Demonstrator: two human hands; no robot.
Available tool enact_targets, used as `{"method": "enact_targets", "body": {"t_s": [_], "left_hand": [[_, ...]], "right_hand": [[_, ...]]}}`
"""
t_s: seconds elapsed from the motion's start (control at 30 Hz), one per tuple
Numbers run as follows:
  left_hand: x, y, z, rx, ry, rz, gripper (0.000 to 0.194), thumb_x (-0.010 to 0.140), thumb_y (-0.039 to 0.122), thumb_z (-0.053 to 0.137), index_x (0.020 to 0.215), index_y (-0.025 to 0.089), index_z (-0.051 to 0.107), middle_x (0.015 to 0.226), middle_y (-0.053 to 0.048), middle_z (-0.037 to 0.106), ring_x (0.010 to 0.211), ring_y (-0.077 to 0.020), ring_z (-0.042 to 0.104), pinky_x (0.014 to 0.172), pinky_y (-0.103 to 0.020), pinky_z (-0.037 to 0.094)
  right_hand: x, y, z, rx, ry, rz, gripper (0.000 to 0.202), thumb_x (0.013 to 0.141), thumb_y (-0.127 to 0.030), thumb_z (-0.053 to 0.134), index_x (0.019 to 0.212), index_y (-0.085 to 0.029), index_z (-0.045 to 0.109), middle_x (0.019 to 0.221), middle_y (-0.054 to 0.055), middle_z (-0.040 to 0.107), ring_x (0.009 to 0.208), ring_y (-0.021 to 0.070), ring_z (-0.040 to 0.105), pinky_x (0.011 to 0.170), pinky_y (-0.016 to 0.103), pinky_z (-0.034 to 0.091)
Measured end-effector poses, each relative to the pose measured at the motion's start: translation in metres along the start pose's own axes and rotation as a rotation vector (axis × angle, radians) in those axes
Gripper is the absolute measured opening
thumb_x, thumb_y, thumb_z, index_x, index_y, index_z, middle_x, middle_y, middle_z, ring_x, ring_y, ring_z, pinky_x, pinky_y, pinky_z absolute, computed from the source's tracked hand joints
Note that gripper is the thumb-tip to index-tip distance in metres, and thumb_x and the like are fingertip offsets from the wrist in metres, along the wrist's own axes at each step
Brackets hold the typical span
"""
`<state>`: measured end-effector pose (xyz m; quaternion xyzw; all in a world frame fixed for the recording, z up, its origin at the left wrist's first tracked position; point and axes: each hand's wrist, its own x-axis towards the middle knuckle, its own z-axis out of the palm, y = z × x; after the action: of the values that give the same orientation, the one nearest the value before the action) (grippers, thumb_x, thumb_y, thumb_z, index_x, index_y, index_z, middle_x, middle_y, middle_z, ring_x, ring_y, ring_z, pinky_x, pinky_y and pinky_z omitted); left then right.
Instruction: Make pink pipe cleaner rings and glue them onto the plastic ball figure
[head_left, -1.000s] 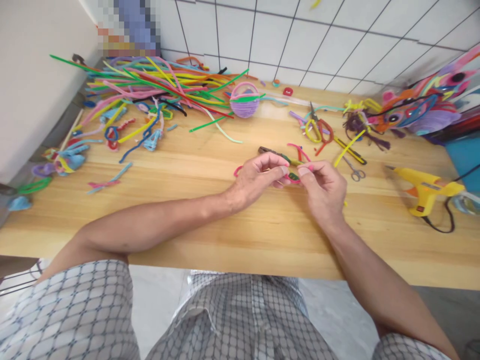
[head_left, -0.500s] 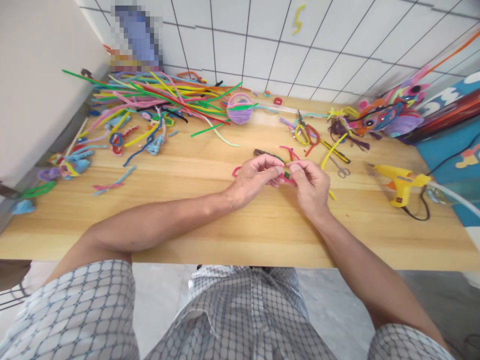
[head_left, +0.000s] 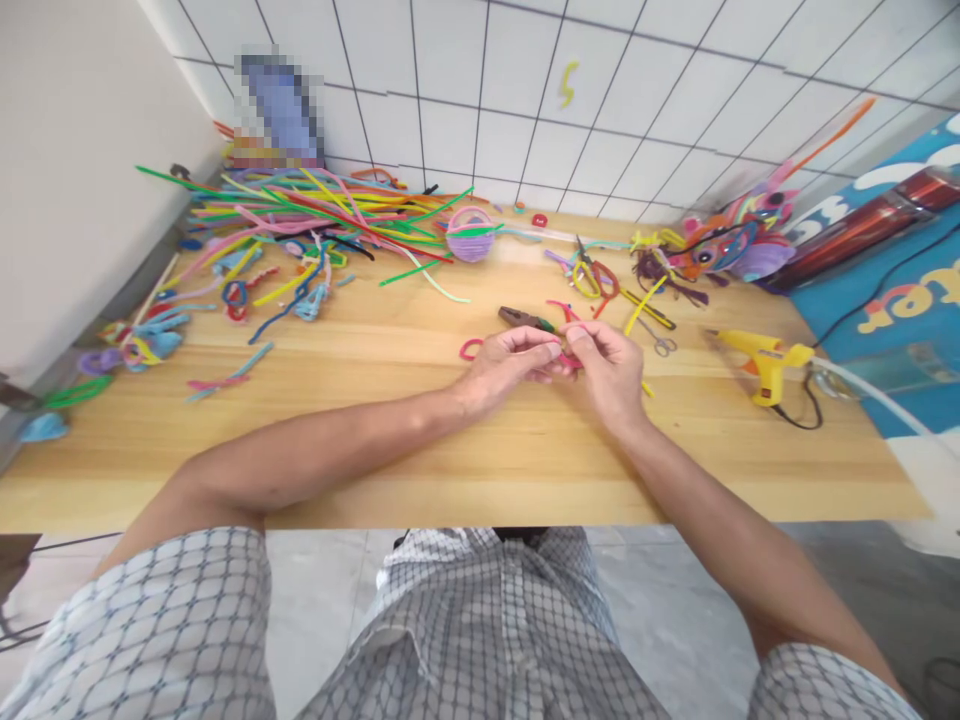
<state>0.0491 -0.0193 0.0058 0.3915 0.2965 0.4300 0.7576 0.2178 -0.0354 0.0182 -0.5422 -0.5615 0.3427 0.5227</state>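
My left hand [head_left: 510, 368] and my right hand [head_left: 611, 375] meet above the middle of the table, fingertips pinched together. Between them is a bright pink pipe cleaner [head_left: 570, 361], largely hidden by the fingers. A pink loop [head_left: 471, 349] shows left of my left hand; whether it joins the held piece I cannot tell. Just behind the hands lie pliers [head_left: 519, 318] with dark jaws, their handles partly covered. Short pink and red pieces [head_left: 559, 309] rest beside them. A yellow pipe cleaner [head_left: 643, 304] passes behind my right hand.
A heap of colourful pipe cleaners [head_left: 322, 215] covers the back left. A purple basket-like piece [head_left: 470, 240] stands at the back. Scissors [head_left: 586, 277], small silver scissors [head_left: 664, 346] and a yellow glue gun [head_left: 769, 362] with a cord lie right. Pipe-cleaner figures [head_left: 739, 245] stand behind.
My fingertips have drawn closer together, covering the small green spot seen between them before. The view has shifted a little, so the pliers' jaws show more.
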Motion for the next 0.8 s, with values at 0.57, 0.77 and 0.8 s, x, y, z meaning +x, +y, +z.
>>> {"method": "enact_targets", "body": {"t_s": [0.57,0.77,0.8], "left_hand": [[-0.003,-0.013,0.001,0.022,0.033,-0.036,0.035,0.080,0.030,0.097,0.097,0.015,0.071,0.084,0.000,0.080,0.077,-0.0126,0.079,0.074,-0.024,0.064],[-0.002,-0.013,0.004,-0.024,0.051,-0.112,0.021,0.088,0.020,0.090,0.097,0.014,0.072,0.082,0.000,0.078,0.073,-0.0112,0.078,0.069,-0.022,0.061],[-0.002,-0.013,0.004,-0.034,0.052,-0.120,0.019,0.089,0.018,0.089,0.097,0.014,0.072,0.082,0.000,0.078,0.073,-0.0112,0.078,0.069,-0.022,0.061]], "right_hand": [[-0.009,0.054,-0.223,-0.744,0.845,0.136,0.051,0.061,-0.015,0.093,0.083,-0.030,0.049,0.101,0.008,0.064,0.102,0.0291,0.061,0.101,0.048,0.047],[0.022,0.064,-0.233,-0.846,0.779,0.347,0.061,0.062,-0.009,0.092,0.070,-0.035,0.037,0.067,-0.008,0.040,0.066,0.0186,0.034,0.078,0.046,0.038],[0.025,0.064,-0.232,-0.868,0.768,0.351,0.059,0.065,-0.008,0.088,0.069,-0.035,0.036,0.065,-0.008,0.037,0.065,0.0178,0.030,0.076,0.045,0.036]]}}
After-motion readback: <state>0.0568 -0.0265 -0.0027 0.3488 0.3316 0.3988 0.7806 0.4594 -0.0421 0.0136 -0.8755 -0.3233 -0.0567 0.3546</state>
